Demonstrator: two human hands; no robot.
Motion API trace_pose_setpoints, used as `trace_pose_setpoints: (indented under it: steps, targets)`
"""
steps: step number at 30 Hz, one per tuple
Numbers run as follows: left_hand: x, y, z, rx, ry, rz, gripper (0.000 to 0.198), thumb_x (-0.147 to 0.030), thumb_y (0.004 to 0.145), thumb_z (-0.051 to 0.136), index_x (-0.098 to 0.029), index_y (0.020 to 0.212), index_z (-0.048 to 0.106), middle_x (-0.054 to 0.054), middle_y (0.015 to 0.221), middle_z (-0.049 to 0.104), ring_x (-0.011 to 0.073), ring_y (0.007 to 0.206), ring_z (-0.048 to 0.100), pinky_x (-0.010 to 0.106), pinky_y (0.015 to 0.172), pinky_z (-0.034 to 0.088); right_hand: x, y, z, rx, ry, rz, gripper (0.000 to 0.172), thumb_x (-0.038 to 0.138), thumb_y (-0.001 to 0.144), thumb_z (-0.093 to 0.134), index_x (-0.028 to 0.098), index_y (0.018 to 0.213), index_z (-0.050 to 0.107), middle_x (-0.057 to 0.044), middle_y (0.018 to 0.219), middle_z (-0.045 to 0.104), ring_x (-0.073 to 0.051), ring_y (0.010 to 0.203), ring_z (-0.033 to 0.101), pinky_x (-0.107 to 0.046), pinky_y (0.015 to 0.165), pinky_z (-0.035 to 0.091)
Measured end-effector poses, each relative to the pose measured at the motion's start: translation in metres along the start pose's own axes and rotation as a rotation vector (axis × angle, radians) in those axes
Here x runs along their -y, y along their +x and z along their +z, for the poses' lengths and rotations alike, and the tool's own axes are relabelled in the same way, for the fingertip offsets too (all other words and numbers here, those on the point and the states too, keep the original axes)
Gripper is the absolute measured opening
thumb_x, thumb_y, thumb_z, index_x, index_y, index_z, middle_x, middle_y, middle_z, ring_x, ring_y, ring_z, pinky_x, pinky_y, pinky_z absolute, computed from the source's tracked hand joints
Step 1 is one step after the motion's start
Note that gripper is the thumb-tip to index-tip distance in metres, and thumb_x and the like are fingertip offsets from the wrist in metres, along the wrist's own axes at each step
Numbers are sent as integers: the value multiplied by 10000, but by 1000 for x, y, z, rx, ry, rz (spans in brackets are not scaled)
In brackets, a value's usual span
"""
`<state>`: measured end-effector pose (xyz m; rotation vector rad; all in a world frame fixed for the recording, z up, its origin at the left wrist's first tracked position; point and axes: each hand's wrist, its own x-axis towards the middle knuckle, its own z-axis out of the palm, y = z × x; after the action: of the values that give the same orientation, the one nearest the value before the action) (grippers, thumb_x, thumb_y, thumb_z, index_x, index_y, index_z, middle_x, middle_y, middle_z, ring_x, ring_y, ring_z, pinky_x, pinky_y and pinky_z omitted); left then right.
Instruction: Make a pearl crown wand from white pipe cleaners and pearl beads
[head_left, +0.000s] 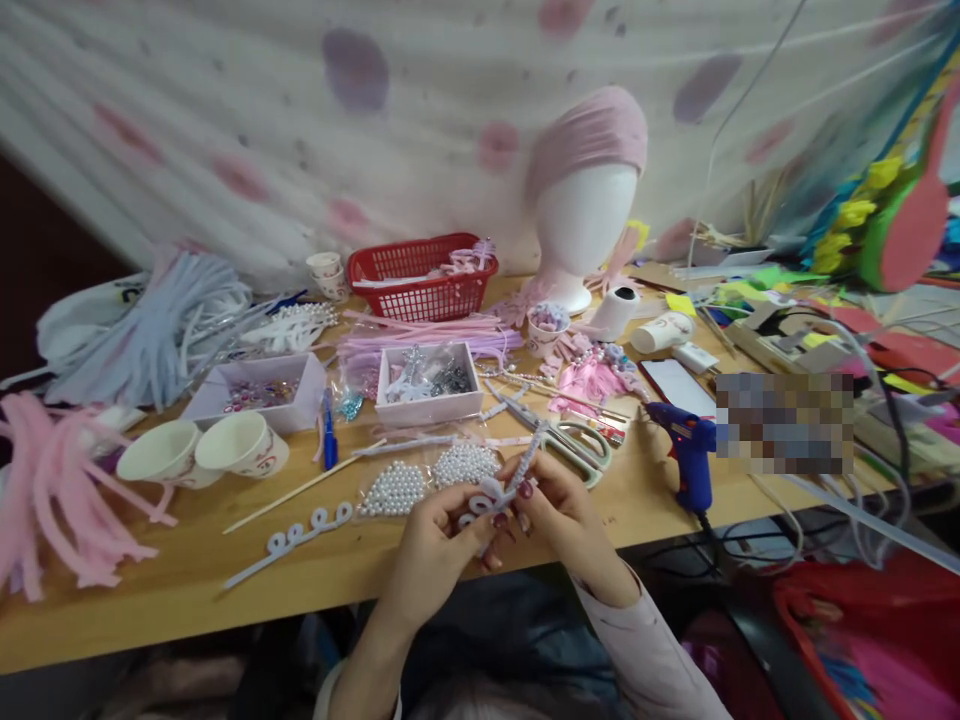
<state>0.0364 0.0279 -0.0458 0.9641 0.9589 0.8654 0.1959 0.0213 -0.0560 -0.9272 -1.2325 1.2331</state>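
Note:
My left hand (439, 540) pinches a pale lilac pipe cleaner (529, 455) that is bent into loops at its lower part. Its straight end sticks up from the fingers of my right hand (555, 510), which are closed on the same piece. Both hands meet over the table's front edge. Just behind them are bags of pearl beads (394, 488). To the left, a similar looped pipe cleaner (309, 530) lies on the wood. Scissors (581, 450) lie behind my right hand.
A blue glue gun (690, 450) stands at the right. Two paper cups (244, 447) and pink pipe cleaners (60, 490) are on the left. Behind are a white box (429, 405), a red basket (424, 295) and a white mannequin head (585, 215).

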Motion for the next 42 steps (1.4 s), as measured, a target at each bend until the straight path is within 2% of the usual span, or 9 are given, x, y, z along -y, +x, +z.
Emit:
trace_pose_setpoints:
  steps: [7, 16, 22, 26, 29, 31, 35, 38, 42]
  targets:
    - [6, -2, 1, -195, 242, 111, 225, -357, 746, 738, -144, 817, 738, -2, 583, 633, 80, 448, 466, 171, 434, 362, -2, 2, -4, -178, 9, 18, 288, 464, 819, 715, 197, 751, 633, 28, 623, 527, -98, 511, 428, -215, 458, 361]
    - [1, -13, -15, -116, 524, 179, 186, -292, 820, 642, -164, 696, 695, -11, 619, 613, 88, 518, 451, 190, 494, 349, -3, 4, -26, -214, 68, 161, 294, 426, 704, 826, 183, 638, 674, 22, 503, 600, -88, 427, 459, -213, 426, 334]
    - [-4, -17, -29, -155, 477, 173, 174, -328, 793, 679, -168, 726, 698, -16, 594, 617, 82, 492, 445, 184, 480, 346, 10, 2, -47, -477, -84, -34, 356, 436, 698, 834, 168, 562, 643, 45, 445, 510, -71, 425, 403, -213, 428, 293]
    - [2, -15, -36, -228, 270, 91, 283, -436, 761, 720, -156, 789, 682, -12, 578, 621, 67, 439, 414, 172, 431, 316, 13, -6, -54, -614, -246, -197, 517, 398, 846, 720, 176, 432, 503, 45, 411, 456, -76, 426, 417, -233, 473, 348]
    - [5, -12, -37, -251, 151, 73, 317, -456, 738, 741, -151, 784, 666, -9, 571, 619, 58, 422, 401, 164, 413, 293, 10, -6, -49, -578, -286, -277, 415, 394, 874, 687, 186, 522, 618, -5, 573, 623, -136, 585, 604, -270, 611, 485]
    - [5, -11, -36, -290, 97, 84, 302, -436, 729, 753, -151, 767, 662, -14, 561, 613, 52, 419, 402, 160, 415, 292, 8, -5, -42, -567, -280, -265, 149, 337, 797, 778, 214, 875, 751, -28, 788, 725, -173, 711, 675, -292, 665, 536]
    - [4, -10, -33, -362, 41, 106, 268, -402, 727, 755, -152, 734, 658, -22, 551, 604, 42, 418, 406, 148, 418, 302, 5, -2, -27, -528, -195, -233, 377, 287, 841, 738, 284, 1211, 663, -29, 906, 754, -139, 647, 674, -268, 618, 565]
    - [2, -11, -30, -359, 25, 93, 269, -398, 711, 766, -153, 734, 657, -19, 549, 607, 42, 417, 408, 146, 415, 307, 3, 2, -15, -280, -133, -153, 490, 271, 831, 750, 316, 1292, 588, -48, 1057, 726, -170, 872, 692, -299, 771, 577]
    - [-1, -14, -21, -285, 25, 16, 267, -393, 697, 772, -150, 768, 685, -25, 523, 591, 39, 399, 399, 142, 396, 286, -2, 8, 3, 42, 31, 37, 309, 368, 855, 718, 267, 1138, 647, -6, 787, 671, -127, 654, 629, -211, 539, 521]
